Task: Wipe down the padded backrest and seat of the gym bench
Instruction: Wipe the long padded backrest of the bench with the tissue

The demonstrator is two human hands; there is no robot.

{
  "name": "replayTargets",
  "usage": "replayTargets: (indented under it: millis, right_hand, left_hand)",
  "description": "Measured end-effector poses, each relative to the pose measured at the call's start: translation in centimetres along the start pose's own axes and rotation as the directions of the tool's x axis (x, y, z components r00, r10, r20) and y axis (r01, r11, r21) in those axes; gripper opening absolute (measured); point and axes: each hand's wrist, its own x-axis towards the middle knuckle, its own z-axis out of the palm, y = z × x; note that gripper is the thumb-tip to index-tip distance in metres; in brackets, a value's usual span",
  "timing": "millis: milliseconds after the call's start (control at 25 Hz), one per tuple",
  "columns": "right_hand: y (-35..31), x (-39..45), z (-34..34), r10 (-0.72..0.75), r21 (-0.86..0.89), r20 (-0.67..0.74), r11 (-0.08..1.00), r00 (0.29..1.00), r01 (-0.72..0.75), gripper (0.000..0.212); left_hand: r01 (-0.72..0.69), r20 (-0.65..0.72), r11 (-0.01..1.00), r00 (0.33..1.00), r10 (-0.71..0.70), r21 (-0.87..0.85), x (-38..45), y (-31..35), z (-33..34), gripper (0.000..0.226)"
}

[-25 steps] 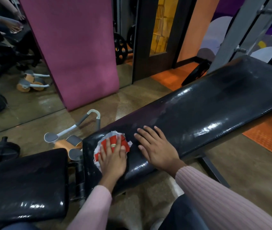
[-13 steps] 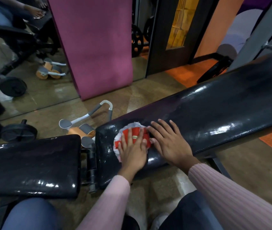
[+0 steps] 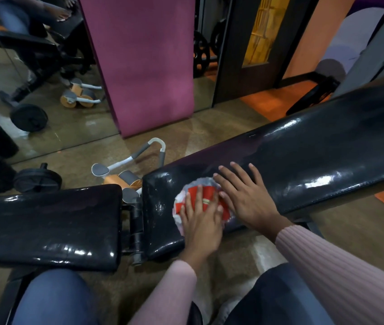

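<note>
- Two hands work the lower end of the padded backrest (image 3: 291, 158) of a gym bench: the left hand (image 3: 201, 220) lies flat, fingers straight, pressing a red-and-white cloth (image 3: 206, 192) onto the black vinyl, while the right hand (image 3: 248, 198) rests just beside it, palm down and fingers spread, holding nothing.
- Cloth and left hand sit near the backrest's end closest to the hinge (image 3: 136, 228); the right hand's fingertips touch or nearly touch the cloth's edge, and which it is cannot be told.
- Beyond the hinge, the seat (image 3: 45, 224) lies level and glossy, with no hand on it.
- Judging by this, the step in hand is the wiping of the backrest's lower part, with the right hand bracing; the long upper stretch of the pad rises to the right.
- Next, the cloth would need firm, flat pressure and long strokes up the incline, then a move across the hinge gap to the seat.
- On the floor behind the bench lie an ab roller (image 3: 125, 170) and a weight plate (image 3: 37, 180); a magenta mat (image 3: 144, 66) stands against the mirror.
</note>
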Motion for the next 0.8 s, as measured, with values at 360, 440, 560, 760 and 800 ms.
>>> replayTargets:
  millis: [360,440,560,760,800]
  right_hand:
    - [-3.1,-0.2,1.2,-0.077,0.112,0.031,0.991,0.997,0.073,0.053]
    - [-3.1,-0.2,1.1,-0.061,0.129,0.03,0.99,0.998,0.056,0.055]
    - [-3.2,-0.2,1.0,-0.055,0.148,0.022,0.988,0.998,0.052,0.052]
    - [-3.4,-0.4,1.1,-0.051,0.155,0.016,0.987,0.999,0.048,0.05]
    - [-3.3,-0.4,1.1,-0.052,0.149,0.023,0.988,0.998,0.048,0.05]
  left_hand:
    - [0.051,0.031,0.999,0.998,-0.05,-0.004,-6.1,-1.1,0.3,0.079]
    - [-0.017,0.047,0.999,0.999,0.015,0.047,-4.6,-0.3,0.3,0.073]
    - [0.046,-0.008,0.997,0.999,-0.046,0.062,-1.2,-2.2,-0.5,0.052]
    - [0.306,0.005,0.95,0.952,-0.307,-0.052,-3.3,-5.4,-0.9,0.048]
    - [0.276,0.024,0.961,0.961,-0.275,-0.03,-4.7,-4.7,-0.6,0.051]
